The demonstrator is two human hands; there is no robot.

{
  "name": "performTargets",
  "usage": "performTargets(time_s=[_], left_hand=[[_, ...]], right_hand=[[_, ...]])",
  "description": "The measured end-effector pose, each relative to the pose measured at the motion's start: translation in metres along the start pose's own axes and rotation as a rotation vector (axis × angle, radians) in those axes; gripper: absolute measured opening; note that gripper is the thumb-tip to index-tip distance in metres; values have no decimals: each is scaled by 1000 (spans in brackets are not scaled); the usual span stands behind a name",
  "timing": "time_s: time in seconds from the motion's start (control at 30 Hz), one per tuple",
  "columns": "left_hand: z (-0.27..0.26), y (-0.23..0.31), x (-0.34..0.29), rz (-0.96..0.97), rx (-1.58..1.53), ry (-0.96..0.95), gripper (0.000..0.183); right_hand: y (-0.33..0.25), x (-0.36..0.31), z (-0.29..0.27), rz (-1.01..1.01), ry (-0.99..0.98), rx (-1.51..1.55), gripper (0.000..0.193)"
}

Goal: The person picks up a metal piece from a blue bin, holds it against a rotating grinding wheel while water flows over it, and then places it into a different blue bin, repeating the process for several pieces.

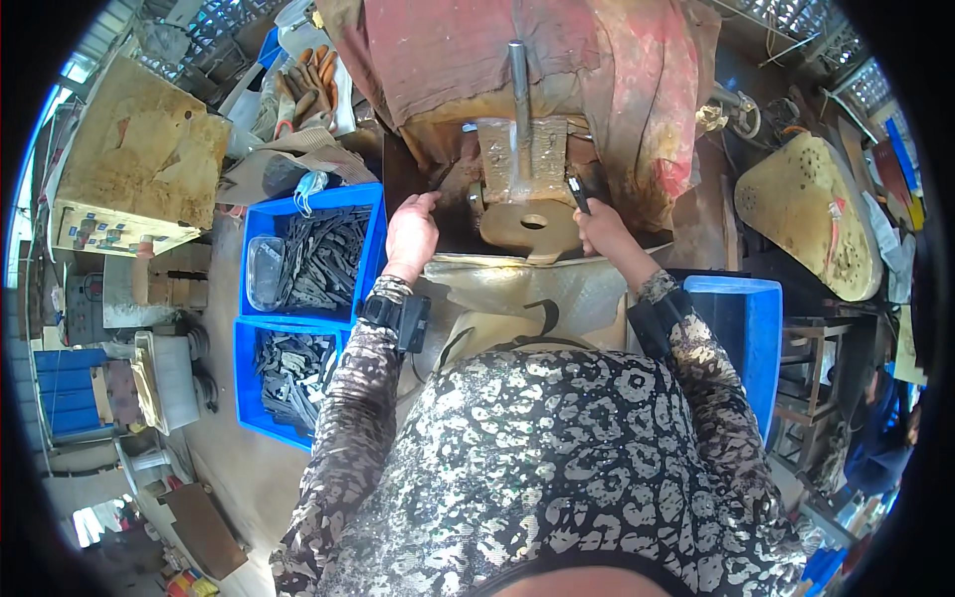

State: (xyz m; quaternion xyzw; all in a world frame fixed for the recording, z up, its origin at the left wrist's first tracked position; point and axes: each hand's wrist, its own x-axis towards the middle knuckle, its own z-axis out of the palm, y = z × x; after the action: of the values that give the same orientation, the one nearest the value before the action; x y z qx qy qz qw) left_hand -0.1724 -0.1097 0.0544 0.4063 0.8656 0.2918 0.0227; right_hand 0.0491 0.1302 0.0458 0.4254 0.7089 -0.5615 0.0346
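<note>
My right hand (605,231) is closed around a narrow dark piece with a pale patch near its upper end (577,192), which points away from me. It is just right of a worn, wet-looking block (545,159) and a brown rounded plate with a hole (512,223). A metal rod (518,99) stands up in front of the block. My left hand (412,234) is at the left side of the dark recess around the plate. Its fingers are curled together, and whatever they hold is hidden from view.
On my left, two blue bins (242,383) contain many dark strips; the far one also has a clear plastic tub (265,274). A blue bin (761,348) stands at my right. Stained red cloth (477,60) drapes over the machine. Orange-stained gloves (310,85) lie far left.
</note>
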Motion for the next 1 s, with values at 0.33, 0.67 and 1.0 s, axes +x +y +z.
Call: performTargets(time_s=[0.33,0.67,1.0], left_hand=[[-2,-5,0,-4,3,9,37],[-2,-7,0,5,7,14,36],[-3,-6,-1,9,3,24,33]], right_hand=[[-5,-5,9,-65,7,37,8],[-4,-3,11,-49,22,26,9],[-2,-1,13,-44,-2,-26,18]])
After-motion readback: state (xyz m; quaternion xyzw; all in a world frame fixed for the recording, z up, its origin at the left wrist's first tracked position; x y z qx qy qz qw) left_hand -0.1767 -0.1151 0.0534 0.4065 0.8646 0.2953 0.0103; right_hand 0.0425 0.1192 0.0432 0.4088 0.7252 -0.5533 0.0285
